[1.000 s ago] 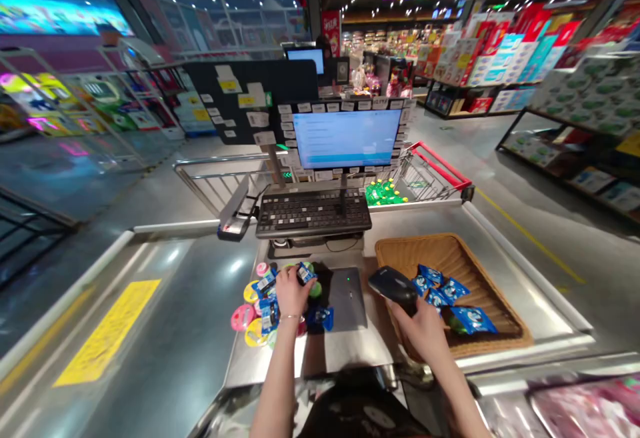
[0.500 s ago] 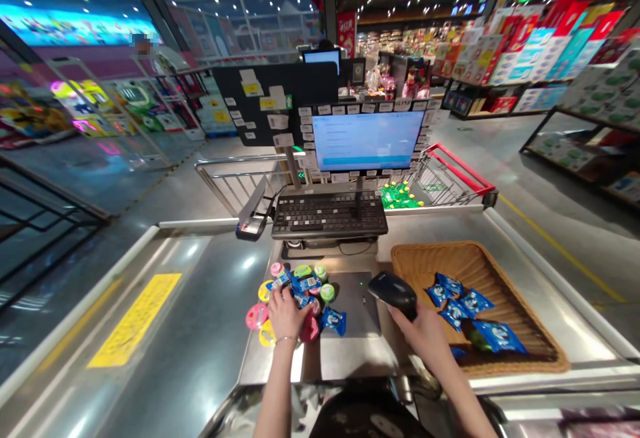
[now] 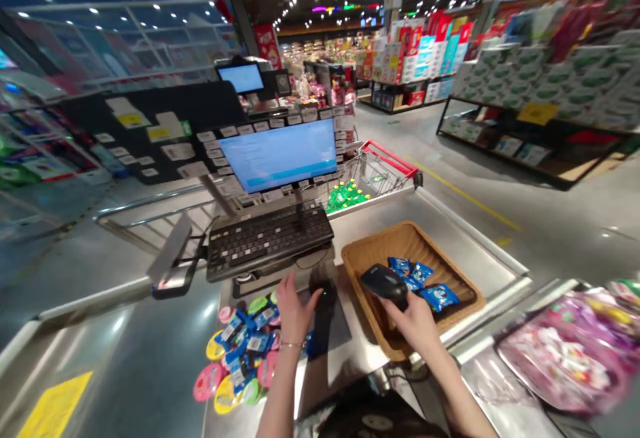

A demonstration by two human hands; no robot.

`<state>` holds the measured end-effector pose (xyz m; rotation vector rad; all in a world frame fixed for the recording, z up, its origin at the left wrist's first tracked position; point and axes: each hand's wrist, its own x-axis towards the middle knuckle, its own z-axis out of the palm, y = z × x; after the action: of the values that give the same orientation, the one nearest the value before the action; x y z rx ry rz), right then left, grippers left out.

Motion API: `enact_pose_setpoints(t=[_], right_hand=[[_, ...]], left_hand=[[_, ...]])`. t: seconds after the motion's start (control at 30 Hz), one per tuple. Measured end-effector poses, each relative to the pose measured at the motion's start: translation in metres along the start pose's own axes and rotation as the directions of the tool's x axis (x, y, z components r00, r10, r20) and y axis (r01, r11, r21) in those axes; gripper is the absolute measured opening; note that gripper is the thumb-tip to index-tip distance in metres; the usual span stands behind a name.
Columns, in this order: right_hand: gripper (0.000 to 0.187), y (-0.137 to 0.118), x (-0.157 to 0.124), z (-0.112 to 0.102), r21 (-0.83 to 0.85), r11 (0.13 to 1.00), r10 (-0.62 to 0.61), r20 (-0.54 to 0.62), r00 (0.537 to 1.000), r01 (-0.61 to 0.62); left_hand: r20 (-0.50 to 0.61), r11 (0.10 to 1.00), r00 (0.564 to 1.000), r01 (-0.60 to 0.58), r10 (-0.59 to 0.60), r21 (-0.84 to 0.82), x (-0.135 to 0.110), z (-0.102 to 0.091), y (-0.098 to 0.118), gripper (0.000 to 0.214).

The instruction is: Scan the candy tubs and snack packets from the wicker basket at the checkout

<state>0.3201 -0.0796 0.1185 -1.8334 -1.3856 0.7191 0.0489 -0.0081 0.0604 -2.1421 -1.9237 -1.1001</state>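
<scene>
My left hand is raised with its fingers spread, holding nothing, at the right side of a pile of small goods. Blue candy packets lie heaped in that pile among round tubs, such as a pink tub and a yellow tub. My right hand grips a black barcode scanner, which hangs over the left part of a wicker basket. Several blue packets lie inside the basket, partly hidden by the scanner and hand.
Beyond the pile stand a keyboard and a monitor framed with labels. A card-reader-like device is on their left. A shopping cart holds green bottles. Pink wrapped goods lie at right.
The camera view has turned right. My left hand has lifted off the pile and moved to its right, fingers opening. My right hand still holds the scanner, now over the basket's left side.
</scene>
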Motion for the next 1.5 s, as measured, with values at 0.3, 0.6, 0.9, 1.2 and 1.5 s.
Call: enact_pose_setpoints(t=[0.3,0.6,0.9,1.2,1.5], right_hand=[[0.052,0.051,-0.002,-0.073,0.066,0.981,0.193,-0.276,0.942,-0.181],[0.041,0.058,-0.004,-0.101,0.123,0.970,0.240,-0.328,0.914,-0.210],[0.041,0.069,0.001,-0.100,0.143,0.967,0.248,-0.325,0.913,-0.211],[0.042,0.035,0.007,-0.079,0.117,0.991,0.092,-0.228,0.969,-0.067],[0.028,-0.019,-0.006,-0.034,-0.056,0.990,-0.125,0.047,0.991,0.128]], left_hand=[[0.672,0.955,0.680,-0.176,0.293,-0.238,0.079,0.160,0.167,0.043],[0.830,0.987,0.535,-0.112,0.159,-0.117,0.069,0.256,0.201,0.047],[0.844,0.935,0.536,0.299,0.002,-0.192,0.078,0.266,0.198,0.033],[0.830,0.403,0.555,0.774,-0.061,-0.488,0.091,0.183,0.152,0.045],[0.830,-0.229,0.485,0.805,-0.275,-0.547,0.047,0.069,0.073,0.025]])
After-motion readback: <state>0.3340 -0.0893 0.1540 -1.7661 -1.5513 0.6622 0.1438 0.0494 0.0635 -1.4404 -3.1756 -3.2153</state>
